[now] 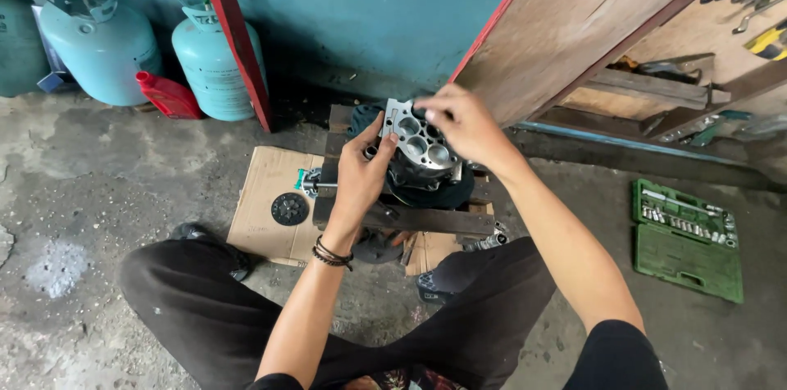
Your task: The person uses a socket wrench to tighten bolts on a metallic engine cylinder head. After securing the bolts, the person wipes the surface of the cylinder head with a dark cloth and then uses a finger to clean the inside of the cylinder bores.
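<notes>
A grey metal plate with several round holes lies on top of a dark round machine body, which rests on a wooden block. My left hand grips the plate's near left edge with thumb and fingers. My right hand pinches its far upper corner. Both forearms reach in from below, and a dark bracelet sits on the left wrist.
A cardboard sheet on the concrete floor carries a dark round disc. Two pale blue gas cylinders and a red container stand at the back left. An open green socket set lies right. A wooden bench holds tools.
</notes>
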